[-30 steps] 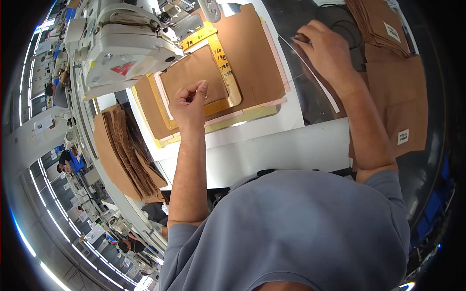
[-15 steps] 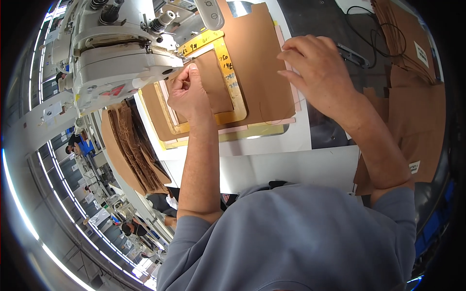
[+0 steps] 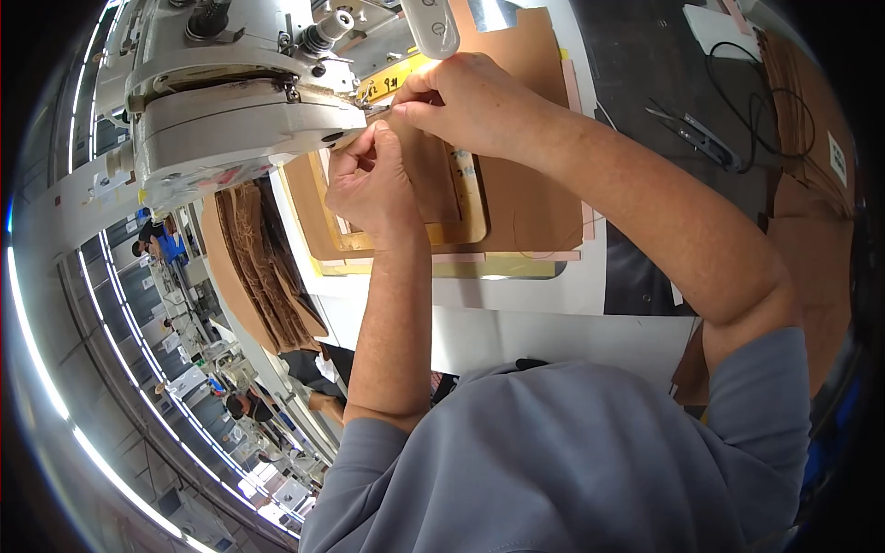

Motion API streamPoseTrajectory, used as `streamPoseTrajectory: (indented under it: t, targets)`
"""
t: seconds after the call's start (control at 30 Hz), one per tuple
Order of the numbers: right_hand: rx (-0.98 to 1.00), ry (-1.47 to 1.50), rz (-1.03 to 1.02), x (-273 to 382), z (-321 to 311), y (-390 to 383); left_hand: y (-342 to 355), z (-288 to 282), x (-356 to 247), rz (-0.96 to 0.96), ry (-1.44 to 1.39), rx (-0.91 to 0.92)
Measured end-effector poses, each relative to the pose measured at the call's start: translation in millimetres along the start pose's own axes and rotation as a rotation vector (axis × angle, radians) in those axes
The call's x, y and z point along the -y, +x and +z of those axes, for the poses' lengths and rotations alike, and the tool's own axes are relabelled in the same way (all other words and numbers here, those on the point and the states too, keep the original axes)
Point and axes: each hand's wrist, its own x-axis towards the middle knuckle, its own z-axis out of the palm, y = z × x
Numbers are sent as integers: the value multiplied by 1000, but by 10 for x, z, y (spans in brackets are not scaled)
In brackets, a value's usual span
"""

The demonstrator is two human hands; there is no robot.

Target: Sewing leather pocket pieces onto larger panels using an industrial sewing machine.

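Both my hands are together under the white sewing machine head (image 3: 249,134), close to its needle area. My left hand (image 3: 376,184) is closed, thumb and forefinger pinched over the brown fabric panel (image 3: 535,207). My right hand (image 3: 475,106) reaches across from the right, its thumb and fingers also pinched beside the left fingertips. Whatever lies between either set of fingers is too small to make out. Beneath them, a yellow rectangular frame (image 3: 472,207) with handwritten marks surrounds part of the fabric. A thin loose thread curls at the panel's lower right.
A stack of brown pieces with frayed edges (image 3: 253,276) lies at the left. On the dark surface to the right are a metal cutting tool (image 3: 705,138) and a black cord (image 3: 804,101). More brown pieces (image 3: 811,267) rest at far right. A white control unit (image 3: 433,28) hangs above.
My right hand has moved left from above the fabric's right edge to meet the left hand at the needle, its fingers now pinched. The left hand stays pinched there.
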Motion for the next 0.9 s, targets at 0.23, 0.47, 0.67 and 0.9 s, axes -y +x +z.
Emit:
streamPoseTrajectory:
  t: [0.23,0.47,0.67,0.9]
  targets:
    - [-57,259,120,-86,257,132,-40,1,-58,20,48,19]
    - [-60,504,325,-32,294,163,-53,-27,-71,-7,28,45]
    - [-61,522,301,-121,378,208,-97,-155,-190,-105,-45,188]
    - [27,512,394,43,243,200,-6,-344,-197,-164,34,294]
